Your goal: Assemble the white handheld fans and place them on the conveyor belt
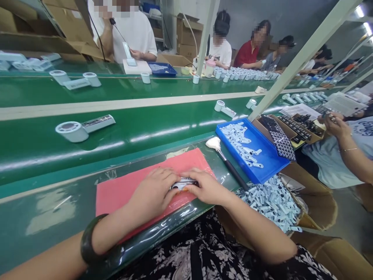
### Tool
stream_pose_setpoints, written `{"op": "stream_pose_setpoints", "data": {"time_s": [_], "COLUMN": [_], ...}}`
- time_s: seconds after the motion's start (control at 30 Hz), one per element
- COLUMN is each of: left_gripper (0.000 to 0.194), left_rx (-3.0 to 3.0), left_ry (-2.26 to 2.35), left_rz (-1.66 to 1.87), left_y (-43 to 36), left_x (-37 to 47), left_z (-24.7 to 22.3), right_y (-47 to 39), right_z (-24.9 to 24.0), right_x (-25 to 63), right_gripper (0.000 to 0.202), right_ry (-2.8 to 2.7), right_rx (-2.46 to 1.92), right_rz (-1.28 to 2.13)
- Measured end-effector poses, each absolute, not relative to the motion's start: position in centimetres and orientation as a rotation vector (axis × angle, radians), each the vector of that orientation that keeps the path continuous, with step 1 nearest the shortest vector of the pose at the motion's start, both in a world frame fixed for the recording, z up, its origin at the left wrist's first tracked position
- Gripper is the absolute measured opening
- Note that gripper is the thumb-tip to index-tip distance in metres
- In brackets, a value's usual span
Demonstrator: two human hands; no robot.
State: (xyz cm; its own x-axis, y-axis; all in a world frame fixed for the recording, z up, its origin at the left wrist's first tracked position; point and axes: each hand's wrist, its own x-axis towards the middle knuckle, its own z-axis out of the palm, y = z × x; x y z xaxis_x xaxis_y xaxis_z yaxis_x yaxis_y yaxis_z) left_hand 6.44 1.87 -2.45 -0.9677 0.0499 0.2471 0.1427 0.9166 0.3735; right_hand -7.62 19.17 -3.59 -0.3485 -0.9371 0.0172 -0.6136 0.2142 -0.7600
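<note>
A small silvery part (184, 183) is held flat on the pink mat (122, 190) at the near edge of the table (43, 202), pinched between both hands. The left hand (153, 192) is closed on its left end and the right hand (205, 186) on its right end, fingertips bent down over it, so each grip is clenched on the part and only its middle is seen. Its long axis runs left to right, from one hand to the other, roughly along the table edge; neither hand is nearer, since both are touching it. A brush (225, 161) lies just right of the mat, its white head toward the belt (145, 132). Beyond it a blue tray (271, 165) of small pale pieces is set, well apart from the hands. On the belt a white device (83, 128) lies.
</note>
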Motion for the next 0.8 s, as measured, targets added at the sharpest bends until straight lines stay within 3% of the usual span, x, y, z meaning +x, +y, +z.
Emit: {"op": "stream_pose_setpoints", "data": {"time_s": [0.2,0.4,0.5,0.67,0.8], "left_gripper": [0.015,0.02,0.022,0.031,0.054], "left_rx": [-0.074,-0.17,-0.296,-0.411,-0.317], "left_ry": [-2.922,-2.887,-2.908,-2.791,-2.77], "left_rz": [-0.555,-0.177,-0.094,0.187,0.287], "left_y": [2.3,2.3,1.0,-6.3,-12.3], "left_x": [6.2,7.3,6.6,-1.4,-12.1], "left_z": [-2.9,-2.5,-1.5,0.8,1.9], "right_y": [19.0,20.5,22.1,25.5,29.2], "right_z": [-4.3,-5.6,-5.9,-5.4,-4.0], "right_x": [-7.1,-6.5,-6.1,-7.7,-11.8], "right_gripper": [0.031,0.057,0.052,0.033,0.028], "right_ry": [2.093,2.06,2.18,2.53,2.922], "right_rx": [-1.474,-1.423,-1.347,-1.331,-1.16], "right_rz": [-0.991,-1.251,-1.404,-1.434,-1.225]}}
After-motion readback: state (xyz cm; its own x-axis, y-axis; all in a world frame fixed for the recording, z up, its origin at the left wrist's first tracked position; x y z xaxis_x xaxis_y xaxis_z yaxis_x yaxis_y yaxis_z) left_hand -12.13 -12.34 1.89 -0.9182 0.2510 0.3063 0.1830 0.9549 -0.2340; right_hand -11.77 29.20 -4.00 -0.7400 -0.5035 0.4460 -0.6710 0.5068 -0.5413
